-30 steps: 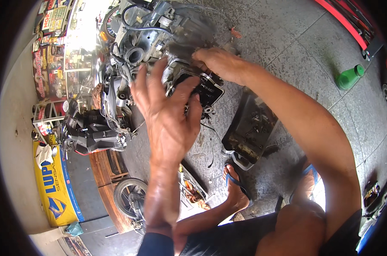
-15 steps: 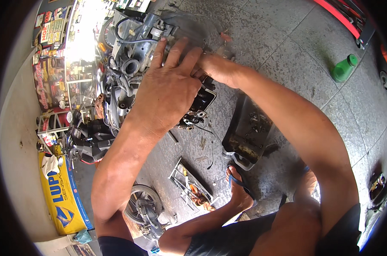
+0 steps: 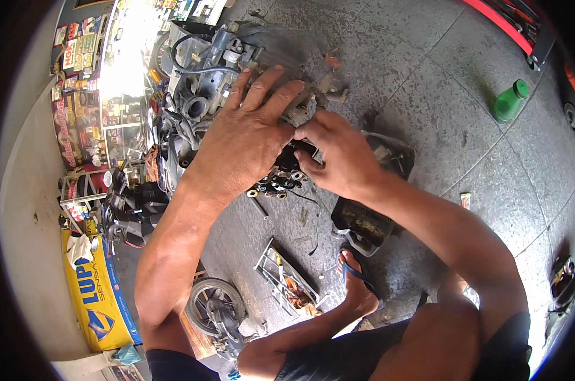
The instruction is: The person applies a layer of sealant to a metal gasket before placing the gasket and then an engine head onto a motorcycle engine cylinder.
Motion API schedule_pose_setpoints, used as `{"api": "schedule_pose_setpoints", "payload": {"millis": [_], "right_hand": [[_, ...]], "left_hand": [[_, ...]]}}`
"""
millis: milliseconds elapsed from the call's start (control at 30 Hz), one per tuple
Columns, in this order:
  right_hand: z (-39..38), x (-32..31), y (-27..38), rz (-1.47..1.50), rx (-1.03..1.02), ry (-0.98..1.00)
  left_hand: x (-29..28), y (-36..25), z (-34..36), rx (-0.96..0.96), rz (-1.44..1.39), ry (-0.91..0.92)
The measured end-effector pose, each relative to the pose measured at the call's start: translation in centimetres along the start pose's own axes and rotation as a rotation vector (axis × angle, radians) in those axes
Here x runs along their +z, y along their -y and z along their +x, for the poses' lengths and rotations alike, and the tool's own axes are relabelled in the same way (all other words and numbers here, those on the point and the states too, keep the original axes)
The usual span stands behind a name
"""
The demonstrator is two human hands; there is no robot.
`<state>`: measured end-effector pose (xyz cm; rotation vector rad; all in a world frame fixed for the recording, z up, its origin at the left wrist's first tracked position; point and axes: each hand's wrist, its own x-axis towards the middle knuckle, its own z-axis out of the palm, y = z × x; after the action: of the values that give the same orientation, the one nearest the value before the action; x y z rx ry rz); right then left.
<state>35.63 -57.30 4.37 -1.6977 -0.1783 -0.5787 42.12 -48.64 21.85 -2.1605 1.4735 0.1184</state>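
A partly stripped motorcycle engine (image 3: 202, 81) with a round intake opening, hoses and cables lies in front of me. Across its top rests my left hand (image 3: 240, 143), fingers stretched out and spread. My right hand (image 3: 348, 155) is at the engine's right side, beside the dark open cavity (image 3: 285, 160). Its fingers are bent and its fingertips meet the engine near my left thumb. Whatever sits between those fingertips is hidden. Close to the right forearm is a black tray (image 3: 357, 219) on the floor, with dirty residue and loose parts, partly covered by that arm.
A wire rack (image 3: 281, 273) with tools stands near my sandalled foot (image 3: 357, 282). A wheel (image 3: 214, 305) lies at lower left, a motorcycle (image 3: 135, 209) farther left. On the right are a green bottle (image 3: 509, 101) and a red metal frame (image 3: 500, 25).
My right hand has come back toward me from the engine's far right part, its fingers now bent beside my left thumb. The left hand stays spread on the engine, almost in place.
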Motion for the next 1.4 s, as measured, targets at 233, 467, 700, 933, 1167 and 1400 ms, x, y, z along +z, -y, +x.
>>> {"api": "schedule_pose_setpoints", "payload": {"millis": [233,467,700,933,1167,1400], "right_hand": [[0.4,-0.4,1.5,-0.15,-0.035,0.068],[0.5,0.1,0.7,-0.06,-0.06,0.022],[1.0,0.2,1.3,0.011,-0.06,-0.005],[1.6,-0.1,1.4,-0.008,0.001,0.019],[1.7,-0.3,1.7,-0.073,0.01,0.092],[1.4,-0.4,1.5,-0.067,0.028,0.098]], "left_hand": [[-0.2,0.1,-0.1,-0.038,0.016,0.03],[0.8,-1.9,-2.2,-0.388,-0.281,-0.432],[6.5,-16.3,-4.4,-1.548,-1.856,-1.291],[7.3,-12.7,-2.2,-1.103,-2.776,-1.345],[7.8,-11.3,-1.3,-1.156,-2.665,-1.575],[9.1,-9.7,-0.8,-1.162,-2.656,-1.627]]}}
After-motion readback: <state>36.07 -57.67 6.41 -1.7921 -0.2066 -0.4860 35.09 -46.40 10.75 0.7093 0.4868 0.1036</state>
